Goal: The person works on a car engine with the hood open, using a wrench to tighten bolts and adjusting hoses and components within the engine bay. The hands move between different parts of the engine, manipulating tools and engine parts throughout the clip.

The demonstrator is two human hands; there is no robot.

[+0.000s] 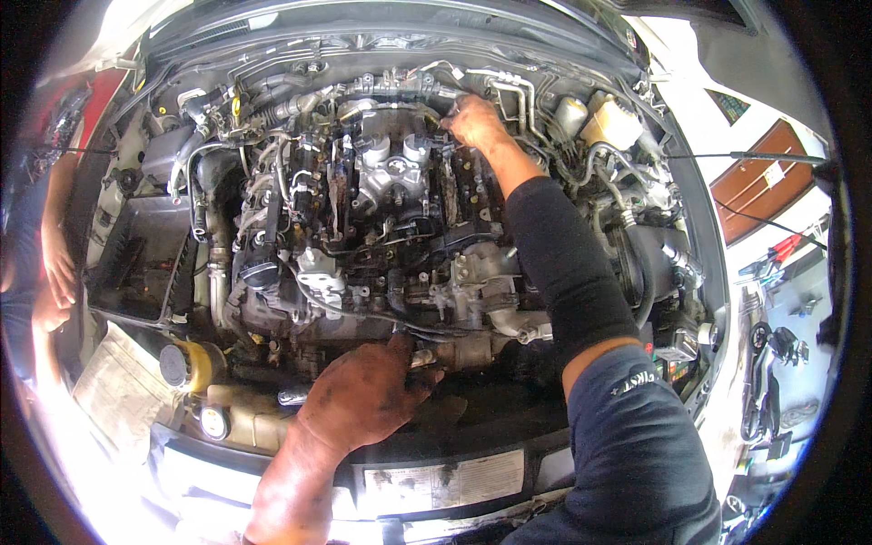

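Note:
In front of me is an exposed engine (398,173) with its top cover parts off. My left hand (363,391) is closed over the front edge of the engine bay. A silver bar-shaped tool (292,397) shows on both sides of that fist; its exact kind is hidden by my palm. Farther back, my right hand (474,123) reaches to the rear right of the engine, beside the metal pipes (520,95). Its fingers are curled against parts there, and whatever they grip is hidden. A thin black hose (363,316) crosses just beyond my left hand.
An open black air filter box (136,259) and a yellow-capped reservoir (186,363) lie left. A pale brake fluid reservoir (613,123) stands back right. Another person's hands (56,282) rest at the left fender. Tools (772,259) lie at far right.

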